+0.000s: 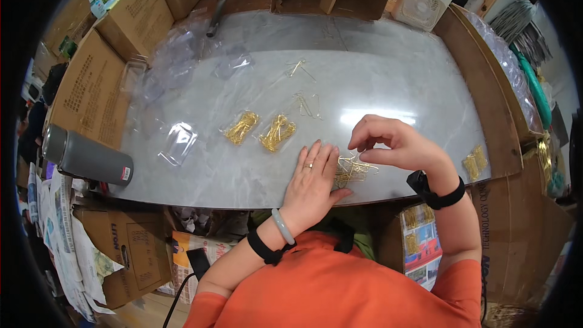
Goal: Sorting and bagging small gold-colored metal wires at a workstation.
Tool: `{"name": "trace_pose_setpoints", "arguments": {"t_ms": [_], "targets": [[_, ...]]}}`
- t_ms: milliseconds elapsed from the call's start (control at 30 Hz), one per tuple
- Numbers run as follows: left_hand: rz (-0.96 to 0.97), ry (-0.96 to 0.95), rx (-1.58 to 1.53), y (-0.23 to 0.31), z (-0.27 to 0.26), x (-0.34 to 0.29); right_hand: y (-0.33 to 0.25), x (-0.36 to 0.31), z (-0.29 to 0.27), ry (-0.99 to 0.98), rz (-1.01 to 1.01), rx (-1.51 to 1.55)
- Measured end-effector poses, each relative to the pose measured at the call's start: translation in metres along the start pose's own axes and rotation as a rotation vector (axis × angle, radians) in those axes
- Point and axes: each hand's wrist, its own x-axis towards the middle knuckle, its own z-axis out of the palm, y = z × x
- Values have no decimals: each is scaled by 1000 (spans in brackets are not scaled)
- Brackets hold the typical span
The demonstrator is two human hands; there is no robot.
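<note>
My left hand (311, 179) lies on the grey table with its fingers stretched out, its edge beside a small pile of gold wire hooks (354, 171). Just above that pile is my right hand (388, 141), its fingers curled in toward the thumb. Whatever is between those fingertips, if anything, is too small to make out. Beyond my left hand stand two clear plastic boxes filled with gold hooks, a left one (242, 128) and a right one (278, 133). A few loose hooks (308, 104) are scattered farther back, with more (299, 68) behind them.
An unfilled clear plastic box (178, 144) lies to the left, with more clear boxes (173, 64) heaped behind it. A grey bottle (88, 157) lies at the left edge. Bundled gold hooks (475, 163) sit at the right edge. Cardboard walls (91, 88) and a white fan (420, 6) border the table.
</note>
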Motion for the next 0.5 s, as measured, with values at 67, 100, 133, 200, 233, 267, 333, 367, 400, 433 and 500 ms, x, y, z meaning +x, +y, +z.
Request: {"name": "trace_pose_setpoints", "arguments": {"t_ms": [67, 100, 133, 200, 233, 267, 333, 367, 400, 433, 500], "targets": [[-1, -15, -7, 0, 1, 0, -17, -5, 1, 61, -94, 116], [0, -23, -11, 0, 0, 1, -26, -8, 2, 90, -139, 175], [5, -39, -8, -1, 0, 1, -35, -11, 2, 119, -186, 232], [20, -68, 0, -1, -1, 1, -49, -19, 0, 129, -270, 236], [27, -70, 1, -2, -2, 1, -58, -24, -2, 138, -312, 232], [33, -72, 2, -3, -2, 0, -70, -28, 2, 200, -351, 222], [39, -77, 14, -4, -3, -1, -78, -42, 3, 193, -507, 217], [37, -83, 23, -4, -4, -1, -82, -48, 4, 186, -585, 215], [46, -95, 24, -1, -4, 0, -88, -56, 7, 154, -711, 247], [51, -98, 23, 0, -4, 1, -97, -63, 12, 120, -837, 278], [55, -105, 22, 1, -3, 2, -112, -73, 20, 24, -1055, 351]]}}
